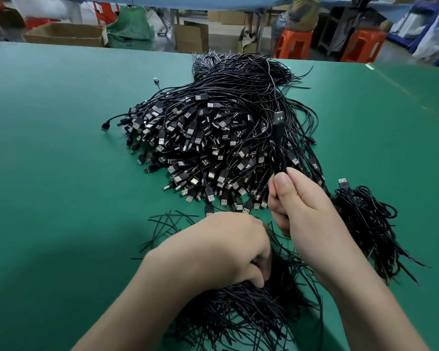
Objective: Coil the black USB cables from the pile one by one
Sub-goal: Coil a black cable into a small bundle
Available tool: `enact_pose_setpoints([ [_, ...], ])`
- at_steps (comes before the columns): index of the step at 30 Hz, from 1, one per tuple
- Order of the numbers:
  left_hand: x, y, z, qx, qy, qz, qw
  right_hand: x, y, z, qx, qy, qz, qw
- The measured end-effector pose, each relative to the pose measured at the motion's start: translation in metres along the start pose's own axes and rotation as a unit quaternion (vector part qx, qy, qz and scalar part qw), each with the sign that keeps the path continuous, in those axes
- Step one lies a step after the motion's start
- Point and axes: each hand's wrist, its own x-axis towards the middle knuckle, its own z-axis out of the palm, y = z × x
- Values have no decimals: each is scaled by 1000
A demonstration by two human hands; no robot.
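Note:
A large pile of black USB cables (213,138) lies mid-table, plugs toward me. My right hand (304,203) grips a coiled black cable (278,148) upright above the pile's near right edge, its USB plug sticking up. My left hand (228,247) reaches down with curled fingers into a heap of short black twist ties (251,307) at the near edge; whether it pinches one is hidden. A heap of coiled cables (365,224) lies to the right of my right hand.
The green table (61,148) stretches wide to the left and right of the pile. Loose ties (167,221) lie scattered left of my left hand. Beyond the far edge stand cardboard boxes (66,34), orange stools (293,44) and a seated person (302,13).

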Motion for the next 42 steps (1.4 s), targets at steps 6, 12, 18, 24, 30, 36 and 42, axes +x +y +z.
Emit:
enact_pose_setpoints([
  [6,3,3,0,49,3,-25,998,0,-1,0,-2,-7,0,1000],
  [12,1,-3,3,56,55,-6,997,0,-2,-3,-4,-9,3,1000],
  [18,-18,-30,-12,-77,166,-75,980,-2,-3,-3,-96,31,-30,994],
  [24,-25,-47,-18,-302,373,-116,870,-6,-9,4,-101,50,-60,992],
  [30,-25,-27,-21,-458,334,-22,823,-6,-11,7,-78,17,-62,995],
  [36,-21,-29,-19,-511,318,6,798,-5,-10,5,-71,22,-36,997],
  [42,-16,-37,-14,-571,269,28,775,-4,-14,-2,73,-13,17,997],
])
